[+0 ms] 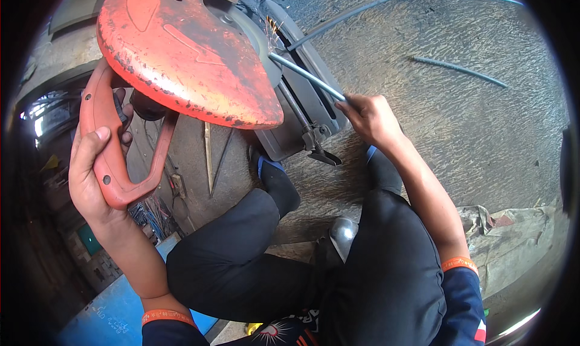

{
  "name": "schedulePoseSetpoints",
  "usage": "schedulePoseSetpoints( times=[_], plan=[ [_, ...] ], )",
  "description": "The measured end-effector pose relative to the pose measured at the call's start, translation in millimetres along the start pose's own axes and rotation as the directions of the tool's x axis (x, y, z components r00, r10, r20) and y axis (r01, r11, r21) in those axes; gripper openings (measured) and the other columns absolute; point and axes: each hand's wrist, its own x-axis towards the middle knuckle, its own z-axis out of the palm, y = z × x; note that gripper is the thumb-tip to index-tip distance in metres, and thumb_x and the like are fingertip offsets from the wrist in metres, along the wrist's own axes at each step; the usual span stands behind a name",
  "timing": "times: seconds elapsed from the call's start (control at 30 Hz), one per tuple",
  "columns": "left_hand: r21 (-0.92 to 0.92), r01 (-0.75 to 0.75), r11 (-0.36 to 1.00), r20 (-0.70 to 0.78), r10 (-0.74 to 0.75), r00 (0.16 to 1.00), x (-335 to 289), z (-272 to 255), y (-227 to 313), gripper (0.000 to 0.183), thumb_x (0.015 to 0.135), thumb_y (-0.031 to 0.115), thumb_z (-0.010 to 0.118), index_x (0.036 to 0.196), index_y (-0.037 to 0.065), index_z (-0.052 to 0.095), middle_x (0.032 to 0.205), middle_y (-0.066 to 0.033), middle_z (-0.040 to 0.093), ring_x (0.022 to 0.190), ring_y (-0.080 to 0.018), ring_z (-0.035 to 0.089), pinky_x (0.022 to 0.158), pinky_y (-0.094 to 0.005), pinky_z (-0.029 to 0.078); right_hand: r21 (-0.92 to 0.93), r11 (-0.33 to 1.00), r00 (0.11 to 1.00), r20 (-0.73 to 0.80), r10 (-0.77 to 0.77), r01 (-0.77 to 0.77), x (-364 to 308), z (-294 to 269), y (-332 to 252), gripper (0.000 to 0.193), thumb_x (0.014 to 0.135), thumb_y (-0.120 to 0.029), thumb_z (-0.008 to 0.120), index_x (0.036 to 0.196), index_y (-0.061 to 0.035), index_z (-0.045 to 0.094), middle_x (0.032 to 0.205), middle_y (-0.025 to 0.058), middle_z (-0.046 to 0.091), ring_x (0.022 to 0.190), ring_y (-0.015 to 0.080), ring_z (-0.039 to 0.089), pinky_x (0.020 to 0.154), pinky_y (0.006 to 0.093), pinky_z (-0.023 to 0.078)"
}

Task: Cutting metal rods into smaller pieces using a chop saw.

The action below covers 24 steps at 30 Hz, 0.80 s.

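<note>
A cut-off saw with a worn orange-red blade guard (181, 62) fills the upper left. My left hand (96, 156) is wrapped round its red loop handle (109, 171), fingers around the grip. In my right hand (371, 119) is a thin grey metal rod (308, 75), pinched near its lower end. The rod's far end meets the edge of the grey abrasive disc (257, 35), where small sparks (272, 35) show. Below the rod lie the saw's dark base (284, 137) and its threaded vise screw (294, 107).
A short cut rod (460, 70) lies on the rough floor at right. Long bent rods (386, 6) run across the top. My feet stand close to the saw base. A blue panel (121, 313) is at lower left, crumpled cloth (513, 231) at right.
</note>
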Motion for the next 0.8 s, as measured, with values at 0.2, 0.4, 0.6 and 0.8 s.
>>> schedulePoseSetpoints(
  times=[0.2,0.4,0.6,0.8],
  plan=[
    [0.000,-0.012,1.000,0.001,0.012,1.000,0,1,0,0.060,0.081,0.012,0.054,0.133,-0.011,0.038,0.125,-0.0221,0.053,0.104,-0.0276,0.059,0.083,-0.0304,0.046,-0.075,0.961,0.956,-0.111,-0.273,0.266,2,4,8,0.022,0.086,-0.018,0.063,0.101,-0.0015,0.066,0.069,0.0204,0.060,0.063,0.0368,0.061,0.058,0.0420,0.048],
    [-0.032,-0.023,0.999,-0.013,0.023,1.000,0,5,2,0.057,0.082,0.009,0.055,0.133,-0.009,0.038,0.119,-0.0220,0.055,0.095,-0.0240,0.061,0.078,-0.0282,0.050,-0.071,0.962,0.960,-0.075,-0.270,0.265,-3,-1,8,0.028,0.085,-0.012,0.062,0.111,-0.0005,0.064,0.074,0.0198,0.059,0.065,0.0369,0.060,0.058,0.0425,0.048],
    [-0.045,-0.035,0.998,-0.044,0.033,0.998,-2,8,2,0.055,0.083,0.008,0.057,0.133,-0.007,0.038,0.115,-0.0234,0.058,0.086,-0.0216,0.062,0.076,-0.0265,0.052,-0.077,0.949,0.945,-0.099,-0.312,0.306,-1,-4,11,0.033,0.085,-0.006,0.061,0.117,-0.0022,0.061,0.071,0.0180,0.055,0.063,0.0331,0.058,0.057,0.0415,0.045],
    [-0.042,-0.024,0.999,-0.019,0.024,1.000,-1,7,1,0.055,0.082,0.011,0.058,0.131,-0.007,0.041,0.107,-0.0216,0.061,0.079,-0.0188,0.061,0.073,-0.0247,0.051,-0.233,0.903,0.915,-0.099,-0.391,0.361,-4,-5,11,0.042,0.081,-0.002,0.062,0.122,-0.0098,0.060,0.069,0.0137,0.051,0.061,0.0298,0.056,0.055,0.0394,0.045]
  ],
)
